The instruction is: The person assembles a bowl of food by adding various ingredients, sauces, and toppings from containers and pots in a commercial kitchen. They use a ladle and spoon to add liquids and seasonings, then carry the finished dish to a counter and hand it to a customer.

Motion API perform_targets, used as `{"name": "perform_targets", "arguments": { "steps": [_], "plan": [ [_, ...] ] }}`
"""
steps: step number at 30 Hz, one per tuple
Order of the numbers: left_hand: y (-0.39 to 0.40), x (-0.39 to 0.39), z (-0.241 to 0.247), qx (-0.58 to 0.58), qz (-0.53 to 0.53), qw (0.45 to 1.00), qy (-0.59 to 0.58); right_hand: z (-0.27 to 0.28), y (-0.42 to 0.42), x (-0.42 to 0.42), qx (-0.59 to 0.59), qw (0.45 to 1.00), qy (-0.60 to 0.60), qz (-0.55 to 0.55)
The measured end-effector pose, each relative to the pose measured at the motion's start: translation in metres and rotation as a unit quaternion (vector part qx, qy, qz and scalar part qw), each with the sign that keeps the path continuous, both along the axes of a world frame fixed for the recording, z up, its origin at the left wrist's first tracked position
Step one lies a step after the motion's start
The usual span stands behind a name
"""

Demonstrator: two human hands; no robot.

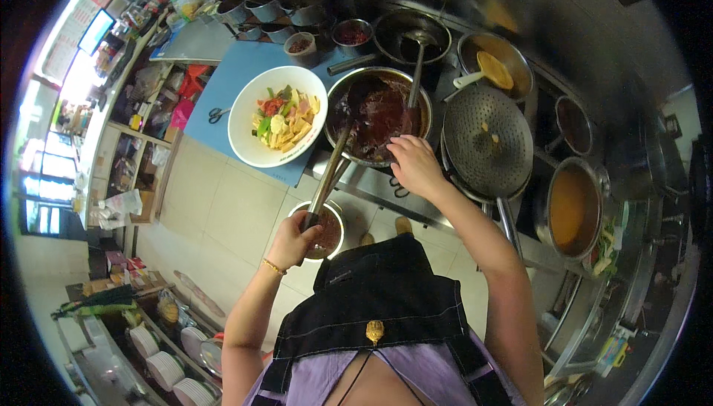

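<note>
My left hand (295,240) grips the dark handle end of a long metal ladle (330,178), whose bowl end reaches into a steel pot of dark red sauce (384,116). Over the near right rim of that pot is my right hand (415,164), fingers spread and slightly curled; whether it touches the rim cannot be told. A second ladle's handle (416,75) crosses the pot's right side, its bowl over a dark pot behind. Left of the sauce pot stands a white bowl (239,127) of mixed vegetables, meat slices and red chili. Below my left hand is a white-rimmed container (341,239) of reddish-brown contents.
A perforated strainer (487,139) rests on a pan at right, near a steel pot of orange liquid (571,211). A yellow scoop (493,69) lies in another pot. Scissors (217,115) lie on the blue surface (209,105). Stacked plates (165,370) stand lower left.
</note>
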State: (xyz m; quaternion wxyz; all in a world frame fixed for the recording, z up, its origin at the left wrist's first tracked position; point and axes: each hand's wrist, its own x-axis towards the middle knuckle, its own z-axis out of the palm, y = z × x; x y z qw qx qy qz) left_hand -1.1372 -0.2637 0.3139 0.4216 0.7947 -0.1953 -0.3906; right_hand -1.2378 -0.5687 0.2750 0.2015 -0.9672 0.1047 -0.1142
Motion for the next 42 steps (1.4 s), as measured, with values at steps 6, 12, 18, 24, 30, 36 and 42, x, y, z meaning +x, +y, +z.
{"name": "perform_targets", "arguments": {
  "steps": [6,12,18,24,30,36,42],
  "plan": [
    [-0.023,-0.017,0.009,0.080,0.007,0.970,-0.228,0.008,-0.039,0.015,-0.181,0.967,0.155,0.089],
    [-0.029,-0.040,-0.003,0.061,0.047,0.995,-0.068,0.035,-0.057,-0.011,-0.156,0.970,0.142,0.118],
    [-0.036,-0.059,0.023,-0.081,0.193,0.950,0.231,0.067,-0.060,-0.055,0.021,0.990,0.034,0.136],
    [-0.041,-0.065,0.050,-0.170,0.227,0.889,0.360,-0.082,-0.097,-0.099,0.063,0.991,-0.027,0.113],
    [-0.041,-0.066,0.076,-0.186,0.216,0.881,0.379,-0.076,-0.093,-0.118,0.119,0.989,-0.042,0.078],
    [-0.024,-0.066,0.107,-0.207,0.221,0.852,0.427,-0.087,-0.063,-0.109,0.134,0.986,-0.052,0.089],
    [-0.010,-0.066,0.121,-0.229,0.245,0.821,0.463,-0.087,-0.053,-0.107,0.144,0.984,-0.046,0.091]
  ]
}}
